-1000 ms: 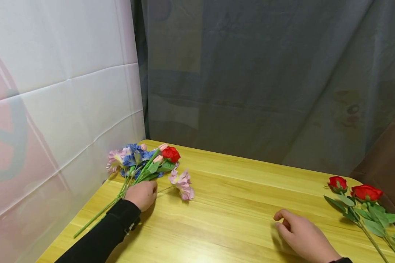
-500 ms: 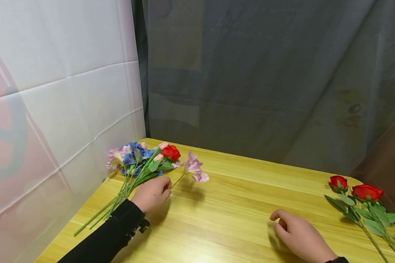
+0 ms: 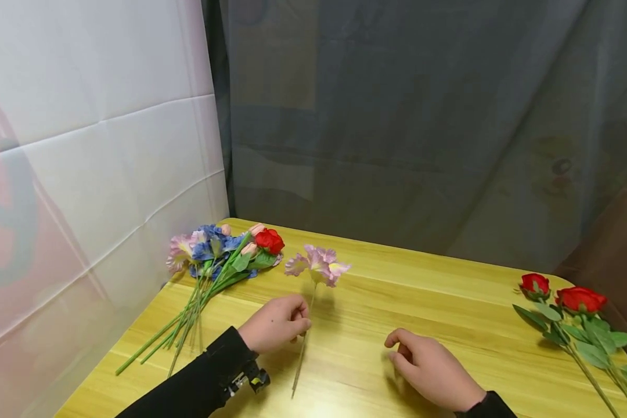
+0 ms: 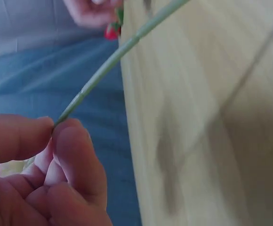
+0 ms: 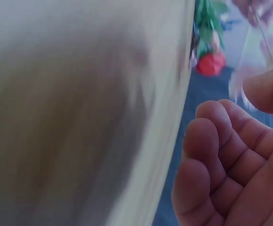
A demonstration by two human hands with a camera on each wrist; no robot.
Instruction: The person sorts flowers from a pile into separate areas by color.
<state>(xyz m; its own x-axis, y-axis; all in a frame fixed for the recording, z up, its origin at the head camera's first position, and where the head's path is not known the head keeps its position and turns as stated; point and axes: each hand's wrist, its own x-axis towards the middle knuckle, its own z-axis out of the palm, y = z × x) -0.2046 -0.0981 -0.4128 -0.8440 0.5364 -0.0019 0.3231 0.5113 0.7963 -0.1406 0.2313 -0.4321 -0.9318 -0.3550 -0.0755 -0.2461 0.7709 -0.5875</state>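
I had the left grip point(image 3: 277, 325) pinching the pink flower point(image 3: 320, 267) by its thin stem point(image 4: 112, 61) above the surface point(image 3: 355, 331), the right grip point(image 3: 429, 368) loosely curled and holding nothing — though that narrow pinch, I judged, might let the flower swivel.

A: Carrying surface?
B: One table point(image 3: 376, 278), yellow, wood-grained, rounded far corners.
A: Items, left side?
B: One loose bunch point(image 3: 204, 293), flower heads at the far end: blue flowers point(image 3: 205, 251), pink flower point(image 3: 180, 252), pink buds point(image 3: 249, 249), one red rose point(image 3: 269, 241); green stems point(image 3: 148, 343) toward the near left.
A: Items, right side?
B: Smaller red rose point(image 3: 534, 284) and larger red rose point(image 3: 581, 299), lying side by side; green leaves point(image 3: 530, 318), long stems point(image 3: 587, 374) toward the near edge.
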